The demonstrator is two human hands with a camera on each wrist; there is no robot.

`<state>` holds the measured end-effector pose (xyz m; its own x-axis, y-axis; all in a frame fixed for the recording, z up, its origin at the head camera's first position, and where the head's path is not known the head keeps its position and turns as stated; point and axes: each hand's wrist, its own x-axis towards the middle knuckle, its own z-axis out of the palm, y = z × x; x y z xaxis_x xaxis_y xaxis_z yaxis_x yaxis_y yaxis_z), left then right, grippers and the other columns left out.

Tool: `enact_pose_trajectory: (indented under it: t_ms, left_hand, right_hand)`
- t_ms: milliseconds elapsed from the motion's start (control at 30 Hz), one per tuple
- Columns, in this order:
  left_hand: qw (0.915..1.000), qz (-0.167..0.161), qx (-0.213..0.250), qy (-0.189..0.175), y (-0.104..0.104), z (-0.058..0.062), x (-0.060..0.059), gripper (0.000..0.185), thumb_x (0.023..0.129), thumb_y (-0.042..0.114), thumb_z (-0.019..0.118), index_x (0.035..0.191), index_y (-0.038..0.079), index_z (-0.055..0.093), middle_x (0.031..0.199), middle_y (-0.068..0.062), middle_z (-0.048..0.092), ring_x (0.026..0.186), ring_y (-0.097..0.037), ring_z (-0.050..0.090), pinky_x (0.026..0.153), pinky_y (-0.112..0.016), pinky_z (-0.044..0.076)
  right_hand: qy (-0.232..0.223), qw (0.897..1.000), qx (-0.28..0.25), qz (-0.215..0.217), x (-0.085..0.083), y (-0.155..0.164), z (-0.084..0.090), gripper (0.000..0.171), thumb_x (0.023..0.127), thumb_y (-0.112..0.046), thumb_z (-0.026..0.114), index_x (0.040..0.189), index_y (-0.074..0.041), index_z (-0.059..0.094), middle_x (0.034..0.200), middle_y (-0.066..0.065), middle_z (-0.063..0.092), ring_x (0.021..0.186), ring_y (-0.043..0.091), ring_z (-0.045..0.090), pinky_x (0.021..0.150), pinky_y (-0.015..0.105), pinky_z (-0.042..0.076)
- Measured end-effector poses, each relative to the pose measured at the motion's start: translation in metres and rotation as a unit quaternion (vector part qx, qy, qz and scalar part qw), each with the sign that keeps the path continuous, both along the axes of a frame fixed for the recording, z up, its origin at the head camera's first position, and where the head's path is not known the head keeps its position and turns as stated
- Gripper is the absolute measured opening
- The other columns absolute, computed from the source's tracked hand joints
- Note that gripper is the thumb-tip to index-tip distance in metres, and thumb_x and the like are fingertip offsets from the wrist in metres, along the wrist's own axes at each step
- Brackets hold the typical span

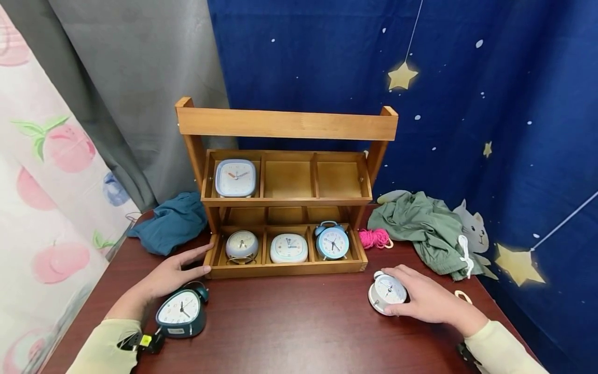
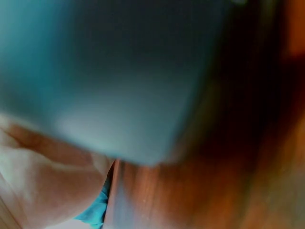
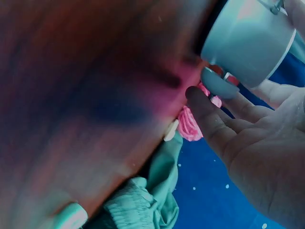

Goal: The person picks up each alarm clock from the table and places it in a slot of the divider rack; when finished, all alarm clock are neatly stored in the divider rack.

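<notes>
A wooden two-tier shelf [image 1: 287, 269] stands at the middle of the table. My left hand [image 1: 161, 283] touches the lower tier's left end with its fingers extended. Beside that forearm sits a dark teal alarm clock [image 1: 187, 311]; its blurred body [image 2: 119, 105] fills much of the left wrist view. On the right, my right hand [image 1: 427, 296] holds a white twin-bell alarm clock [image 1: 390, 291] between thumb and fingers. The lower tier bears a grey round clock [image 1: 242, 245], a white clock [image 1: 288, 248] and a blue alarm clock [image 1: 332, 242]. A square blue-rimmed clock [image 1: 235, 178] occupies the upper left compartment.
Blue cloth [image 1: 170, 221] lies left of the shelf. At the right are a bundle of pink cord [image 1: 375, 238], green cloth [image 1: 420, 228] with a white drawstring, and a small cream-coloured loop [image 1: 463, 296]. Curtains hang behind and at the left.
</notes>
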<state>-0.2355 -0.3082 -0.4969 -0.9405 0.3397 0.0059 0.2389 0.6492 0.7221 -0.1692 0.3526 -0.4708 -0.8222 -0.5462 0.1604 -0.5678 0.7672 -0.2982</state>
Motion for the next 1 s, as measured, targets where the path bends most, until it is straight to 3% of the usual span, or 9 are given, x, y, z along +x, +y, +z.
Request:
enact_pose_trajectory:
  t_ms: [300, 433, 600, 767, 1000]
  left_hand:
    - [0.9998, -0.002, 0.019, -0.011, 0.001, 0.001, 0.0, 0.075, 0.108, 0.046, 0.075, 0.171, 0.019, 0.047, 0.17, -0.019, 0.05, 0.153, -0.045, 0.05, 0.116, -0.066, 0.046]
    - [0.9998, -0.004, 0.017, -0.006, 0.001, 0.002, 0.0, 0.074, 0.108, 0.044, 0.075, 0.171, 0.018, 0.048, 0.169, -0.019, 0.05, 0.153, -0.045, 0.05, 0.117, -0.068, 0.045]
    - [0.9999, -0.005, 0.015, 0.0, 0.001, 0.002, 0.001, 0.073, 0.108, 0.044, 0.076, 0.171, 0.018, 0.048, 0.169, -0.019, 0.051, 0.152, -0.045, 0.051, 0.117, -0.069, 0.045]
    - [0.9999, -0.004, 0.015, -0.003, 0.0, 0.001, 0.001, 0.074, 0.108, 0.045, 0.076, 0.171, 0.019, 0.048, 0.168, -0.019, 0.052, 0.152, -0.045, 0.051, 0.117, -0.07, 0.044]
    - [0.9999, -0.001, 0.014, -0.002, 0.0, 0.001, 0.001, 0.074, 0.107, 0.045, 0.076, 0.171, 0.019, 0.048, 0.169, -0.019, 0.051, 0.153, -0.046, 0.05, 0.117, -0.071, 0.043]
  right_hand:
    - [0.027, 0.998, -0.057, 0.001, -0.005, 0.004, -0.016, 0.075, 0.087, -0.059, 0.094, 0.142, -0.016, 0.068, 0.129, -0.003, 0.07, 0.112, 0.009, 0.064, 0.092, 0.037, 0.057]
    - [0.013, 0.999, -0.044, -0.004, -0.006, -0.001, -0.012, 0.073, 0.086, -0.063, 0.092, 0.141, -0.019, 0.07, 0.13, -0.008, 0.069, 0.113, 0.009, 0.064, 0.092, 0.04, 0.058]
    - [0.016, 0.999, -0.028, 0.029, -0.01, -0.007, -0.006, 0.07, 0.087, -0.062, 0.092, 0.143, -0.026, 0.069, 0.134, -0.018, 0.067, 0.121, 0.006, 0.063, 0.099, 0.038, 0.057]
    - [0.048, 0.994, -0.042, 0.09, -0.017, -0.021, 0.01, 0.075, 0.085, -0.056, 0.096, 0.145, -0.021, 0.069, 0.141, -0.013, 0.067, 0.129, 0.01, 0.063, 0.105, 0.036, 0.056]
    - [0.085, 0.985, -0.072, 0.132, -0.035, -0.05, 0.057, 0.082, 0.081, -0.052, 0.101, 0.148, -0.02, 0.067, 0.147, -0.009, 0.067, 0.135, 0.016, 0.06, 0.112, 0.034, 0.049]
